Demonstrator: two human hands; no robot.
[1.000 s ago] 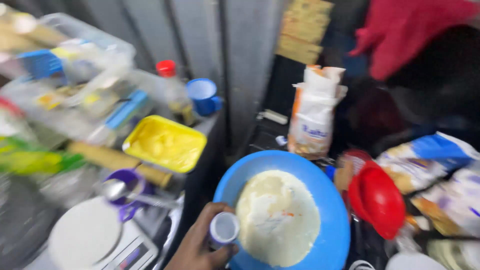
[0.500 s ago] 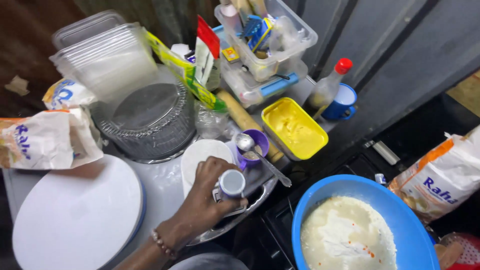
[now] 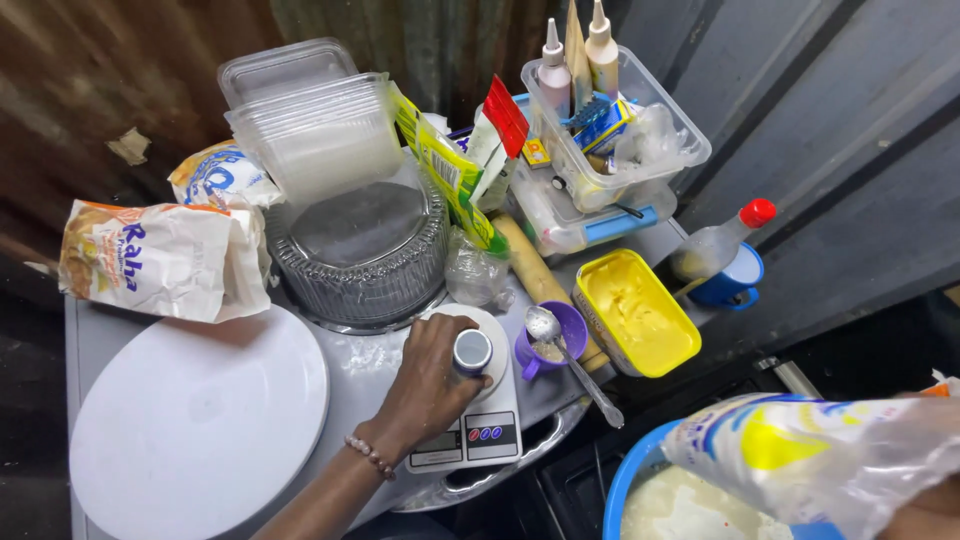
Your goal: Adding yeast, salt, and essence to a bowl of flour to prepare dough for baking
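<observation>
My left hand is closed around a small white cup and rests it on the round plate of a white kitchen scale. Just right of the cup, a purple cup holds a metal spoon. At the bottom right, a printed plastic bag is held tilted over a blue bowl of pale batter. Only a sliver of my right hand shows beneath that bag, gripping it.
A white turntable lies at the left, with a paper flour bag behind it. A clear cake dome, stacked clear containers, a bin of bottles, a rolling pin, a yellow tub and a red-capped bottle crowd the back.
My view swung left from the bowl to the worktop. My left hand carried the small cup from beside the bowl onto the scale. The plastic bag came into view at the bottom right.
</observation>
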